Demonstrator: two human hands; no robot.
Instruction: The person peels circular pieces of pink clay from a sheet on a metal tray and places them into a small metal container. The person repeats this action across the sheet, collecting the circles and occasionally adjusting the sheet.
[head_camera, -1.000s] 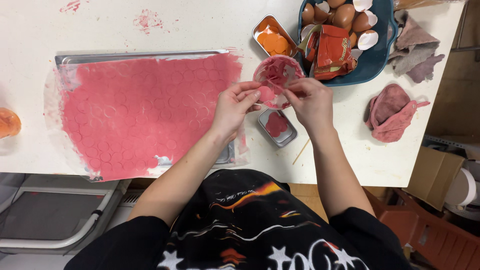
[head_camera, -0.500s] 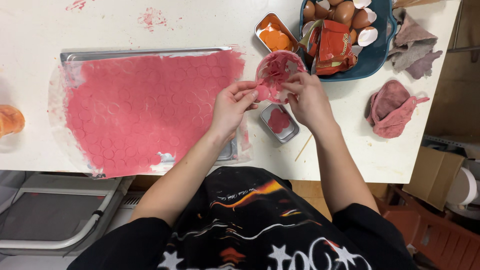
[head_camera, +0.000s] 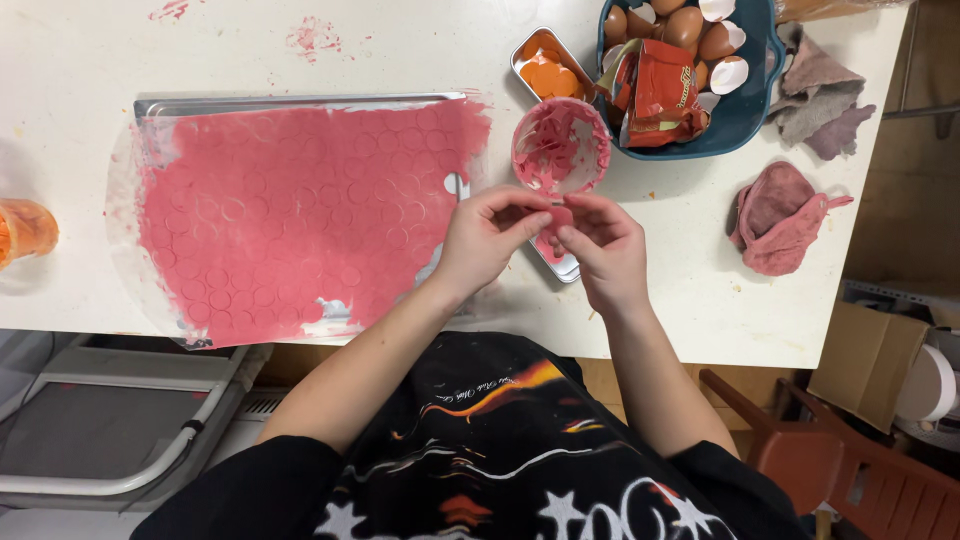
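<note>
My left hand (head_camera: 488, 236) and my right hand (head_camera: 603, 248) meet fingertip to fingertip at the table's front edge. Together they pinch a small pink dough disc (head_camera: 557, 216). Under the fingers lies a small metal tin (head_camera: 563, 266), mostly hidden. Just beyond my hands stands a round pink bowl (head_camera: 560, 150) holding pink dough scraps. To the left, a rolled pink dough sheet (head_camera: 300, 210) marked with several round cuts covers a metal tray (head_camera: 300, 101).
A blue basin (head_camera: 740, 120) at the back holds eggs, eggshells and a red packet (head_camera: 655, 90). Beside it lies a tin of orange discs (head_camera: 548, 72). There are a pink cloth (head_camera: 782, 218) and a grey cloth (head_camera: 818, 92) to the right, an orange cup (head_camera: 22, 230) at far left, and a cardboard box (head_camera: 870, 360) and a chair below the table.
Both hands have drawn back from the pink bowl's rim toward me and now hold the pink disc over the small tin.
</note>
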